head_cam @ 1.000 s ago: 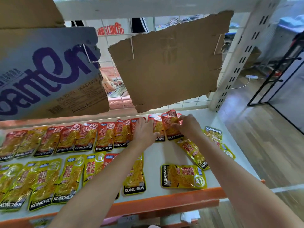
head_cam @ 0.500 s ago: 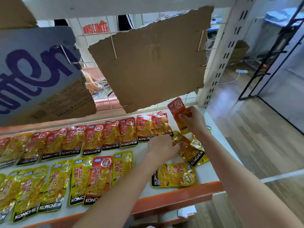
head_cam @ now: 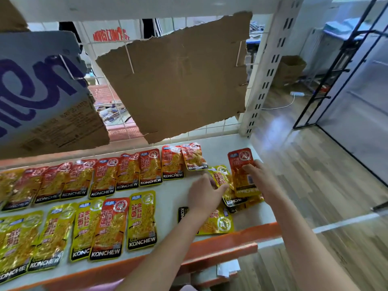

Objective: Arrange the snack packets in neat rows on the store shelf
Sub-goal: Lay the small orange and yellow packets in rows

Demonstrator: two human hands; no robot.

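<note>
Nearest the camera, both bare forearms reach up over the orange front lip of the shelf (head_cam: 220, 246). Just below and under the left wrist lies a yellow packet (head_cam: 218, 222) turned sideways, partly hidden by the arm. Left of that arm runs the front row of yellow packets (head_cam: 84, 227), upright with KONCHEW at their lower ends, one red packet among them.

The left hand (head_cam: 204, 196) has its fingers curled and pinches the lower edge of a yellow-and-red packet (head_cam: 220, 177), which tilts toward the right hand. The right hand (head_cam: 259, 177) lies just beside it, fingers fairly straight, pressing a red packet (head_cam: 241, 169) flat against the shelf. Beneath both hands sits a small loose heap of packets (head_cam: 237, 201), overlapping.

Beyond and left of the left hand stretches the back row of red packets (head_cam: 126, 173), edge to edge, its last one askew. Farther back, a torn cardboard sheet (head_cam: 178, 80) hangs on the wire grid.
</note>
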